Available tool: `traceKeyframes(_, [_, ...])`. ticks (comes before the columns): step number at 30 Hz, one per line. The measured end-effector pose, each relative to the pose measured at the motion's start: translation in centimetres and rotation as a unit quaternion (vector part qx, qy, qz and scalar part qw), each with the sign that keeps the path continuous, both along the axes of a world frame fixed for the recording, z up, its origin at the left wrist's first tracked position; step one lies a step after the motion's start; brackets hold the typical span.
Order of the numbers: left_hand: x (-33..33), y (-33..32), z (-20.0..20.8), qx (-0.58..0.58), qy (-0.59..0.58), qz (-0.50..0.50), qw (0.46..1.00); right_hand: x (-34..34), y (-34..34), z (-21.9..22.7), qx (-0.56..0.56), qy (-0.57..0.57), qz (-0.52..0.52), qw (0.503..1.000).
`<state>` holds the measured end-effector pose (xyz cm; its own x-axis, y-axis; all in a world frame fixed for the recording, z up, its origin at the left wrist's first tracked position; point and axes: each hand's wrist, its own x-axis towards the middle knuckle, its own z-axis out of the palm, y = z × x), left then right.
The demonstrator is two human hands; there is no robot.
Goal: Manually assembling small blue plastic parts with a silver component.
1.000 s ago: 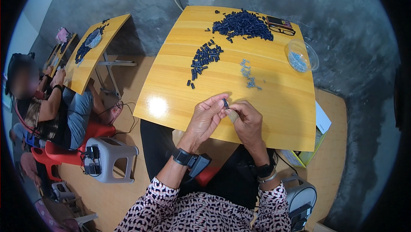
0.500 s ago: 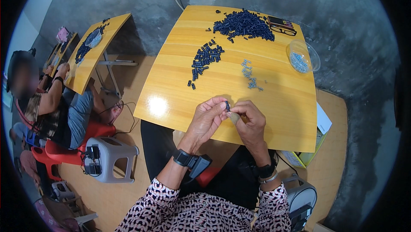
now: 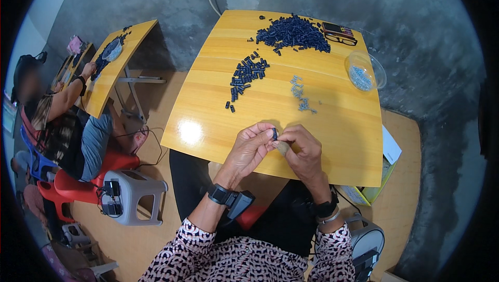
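Observation:
Above the table's near edge, my left hand point(image 3: 246, 149) pinches a small black plastic piece point(image 3: 275, 134) between thumb and fingertips. My right hand point(image 3: 302, 152) is closed against that piece, its thumb and forefinger pressed together. Whatever they may hold is too small and hidden to make out. The right thumb seems to wear a tan cover point(image 3: 283, 148). Beyond my hands, a loose cluster of similar black pieces point(image 3: 244, 78) lies to the left, and a scatter of small silvery screw-like parts point(image 3: 298, 92) to the right.
A large heap of black pieces point(image 3: 291, 35) covers the far part of the yellow table point(image 3: 208, 126). Eyeglasses point(image 3: 340, 39) and a dark keypad device point(image 3: 338, 28) lie beside it. A clear bowl point(image 3: 359, 77) holds silvery parts. At left, another person point(image 3: 67, 105) works at a second table.
My hands stay together at the black piece, with only slight finger movement. The other person's arm has reached farther over their table. The view has shifted a little.

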<state>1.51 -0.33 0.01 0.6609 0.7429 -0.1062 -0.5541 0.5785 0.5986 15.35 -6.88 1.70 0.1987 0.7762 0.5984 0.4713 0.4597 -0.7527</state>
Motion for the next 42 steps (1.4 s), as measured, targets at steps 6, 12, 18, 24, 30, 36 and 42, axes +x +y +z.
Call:
traceKeyframes(6, [0.0, 0.1, 0.0, -0.001, 0.003, -0.022, 1.000, 1.3, 0.0, 0.8, 0.002, -0.076, 0.031, 0.997])
traceKeyframes(12, [0.0, 0.0, 0.1, 0.002, 0.027, -0.026, 0.999, 1.9, 0.1, 1.5, -0.002, -0.171, 0.063, 0.983])
traceKeyframes(18, [-0.1, 0.2, 0.2, -0.002, 0.025, -0.052, 0.998, 1.8, 0.4, 0.4, -0.008, -0.214, 0.070, 0.974])
traceKeyframes(24, [-0.3, 0.3, 0.5, -0.010, 0.012, -0.053, 0.999, 1.0, 0.2, 0.5, -0.017, -0.195, 0.070, 0.978])
traceKeyframes(30, [-0.1, 0.3, 0.5, -0.003, 0.022, -0.067, 0.997, 1.1, 0.1, -0.6, 0.006, -0.213, 0.043, 0.976])
traceKeyframes(36, [-0.3, 0.0, 0.2, 0.027, -0.024, -0.097, 0.995, 0.9, 0.1, -0.3, -0.012, -0.151, 0.039, 0.988])
traceKeyframes(42, [-0.1, -0.3, 0.6, 0.118, 0.026, -0.111, 0.986, 1.3, -0.2, -0.3, -0.014, -0.136, 0.047, 0.989])
